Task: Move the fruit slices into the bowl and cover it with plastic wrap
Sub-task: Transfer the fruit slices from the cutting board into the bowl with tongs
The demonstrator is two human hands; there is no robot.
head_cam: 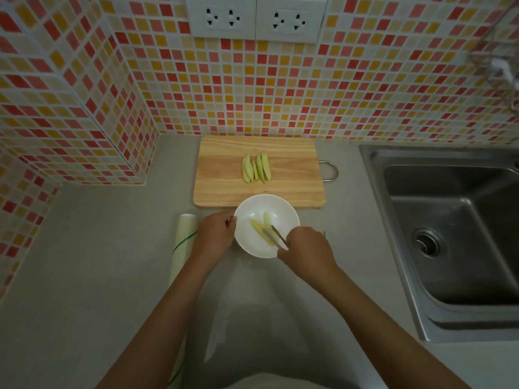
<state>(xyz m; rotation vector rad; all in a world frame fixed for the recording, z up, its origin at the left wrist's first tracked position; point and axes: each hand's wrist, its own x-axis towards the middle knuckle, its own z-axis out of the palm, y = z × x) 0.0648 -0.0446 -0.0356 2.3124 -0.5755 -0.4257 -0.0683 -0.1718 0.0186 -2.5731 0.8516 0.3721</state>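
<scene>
Fruit slices [262,227] sit under the tongs [278,237] the right hand [307,249] grips; release them gently while the left hand [214,234] holds the bowl [247,209] rim steady.

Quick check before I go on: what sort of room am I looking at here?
Most likely a home kitchen counter. A steel sink is set into the counter on the right, mosaic tile with wall sockets backs it, and a wooden cutting board with fruit slices sits by a white bowl.
</scene>
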